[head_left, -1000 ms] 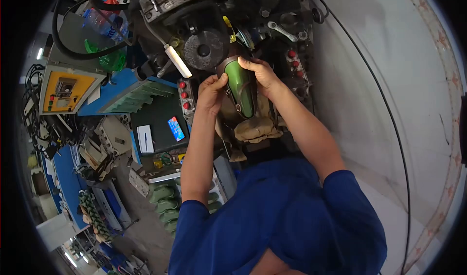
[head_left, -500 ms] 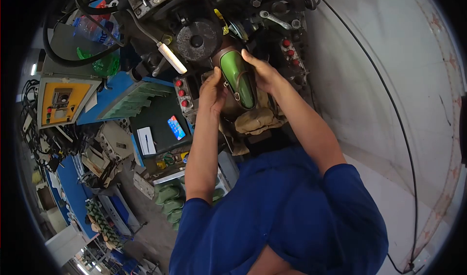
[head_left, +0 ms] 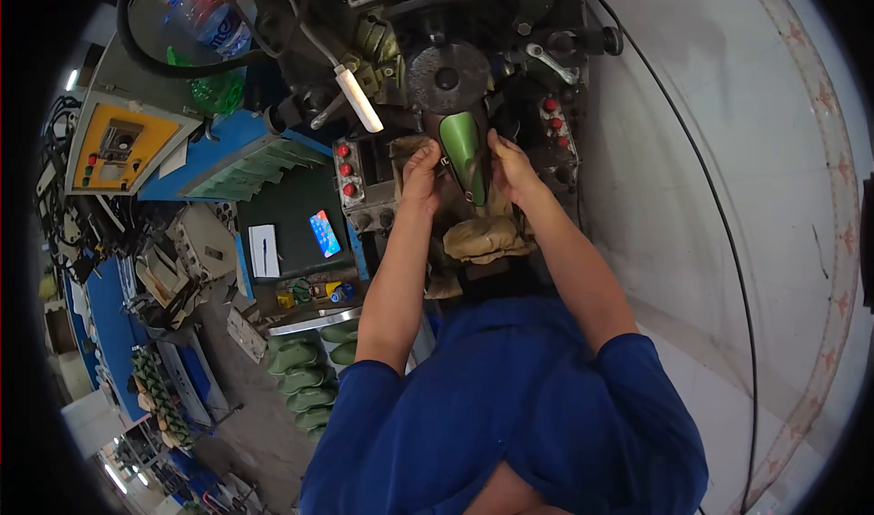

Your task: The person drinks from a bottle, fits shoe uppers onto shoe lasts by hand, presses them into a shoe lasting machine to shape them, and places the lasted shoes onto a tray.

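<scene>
A green shoe-shaped piece with brown straps and small buckles (head_left: 462, 148) is held upright in front of the machine, under its round dark disc (head_left: 446, 79). My left hand (head_left: 421, 173) grips the piece's left side, with the thumb near a buckle. From the right, my right hand (head_left: 513, 169) holds the opposite edge with fingers closed on it. The far end of the piece lies just beneath the disc. Below both hands is a tan cloth pad (head_left: 487, 240).
Red buttons (head_left: 346, 170) flank the machine on the left, more (head_left: 555, 123) on the right. A lit lamp (head_left: 359, 99) hangs left of the disc. A phone (head_left: 324, 234) and notepad (head_left: 264, 251) lie on a side table (head_left: 289, 196), above stacked green pieces (head_left: 309, 397).
The camera view has shifted, so the machine and hands appear further right. Both hands still hold the green piece, which now shows more upright, directly under the disc.
</scene>
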Available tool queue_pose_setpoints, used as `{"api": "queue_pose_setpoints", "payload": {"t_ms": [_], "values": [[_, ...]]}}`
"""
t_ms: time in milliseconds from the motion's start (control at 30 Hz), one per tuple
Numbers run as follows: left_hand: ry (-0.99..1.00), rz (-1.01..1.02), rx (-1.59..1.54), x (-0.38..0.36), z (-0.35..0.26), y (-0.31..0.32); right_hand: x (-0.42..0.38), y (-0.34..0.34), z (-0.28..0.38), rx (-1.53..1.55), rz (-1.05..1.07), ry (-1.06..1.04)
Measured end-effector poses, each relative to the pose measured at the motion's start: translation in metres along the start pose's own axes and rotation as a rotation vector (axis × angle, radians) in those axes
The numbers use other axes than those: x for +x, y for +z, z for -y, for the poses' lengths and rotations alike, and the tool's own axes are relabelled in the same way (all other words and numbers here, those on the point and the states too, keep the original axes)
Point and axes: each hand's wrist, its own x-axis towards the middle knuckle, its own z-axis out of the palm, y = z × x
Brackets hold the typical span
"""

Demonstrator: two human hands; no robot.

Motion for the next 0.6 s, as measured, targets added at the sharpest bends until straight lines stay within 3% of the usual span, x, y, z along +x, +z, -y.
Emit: {"api": "queue_pose_setpoints", "payload": {"t_ms": [100,200,233,300,367,433,467,533,600], "values": [[0.062,0.011,-0.03,0.002,0.009,0.001,-0.007,-0.001,0.001,-0.067,-0.059,0.019],[0.064,0.018,-0.026,0.001,0.015,-0.012,-0.029,-0.015,0.001,-0.332,-0.197,-0.194],[-0.008,-0.072,0.07,-0.006,0.015,-0.014,-0.047,-0.019,0.004,-0.385,-0.209,-0.276],[0.228,-0.237,0.94,0.009,0.059,-0.06,-0.081,-0.037,0.014,-0.369,-0.223,-0.305],[-0.036,-0.121,1.78,-0.009,0.066,-0.075,-0.102,-0.089,0.009,-0.414,-0.341,-0.283],[-0.05,0.121,2.267,-0.017,0.093,-0.109,-0.131,-0.124,0.005,-0.468,-0.538,-0.223],[-0.047,0.104,2.266,-0.02,0.098,-0.117,-0.143,-0.153,-0.004,-0.453,-0.57,-0.236],[-0.191,0.358,2.414,-0.026,0.107,-0.128,-0.166,-0.201,-0.023,-0.455,-0.64,-0.236],[-0.107,0.294,2.457,-0.032,0.125,-0.135,-0.182,-0.246,-0.046,-0.386,-0.693,-0.247]]}}
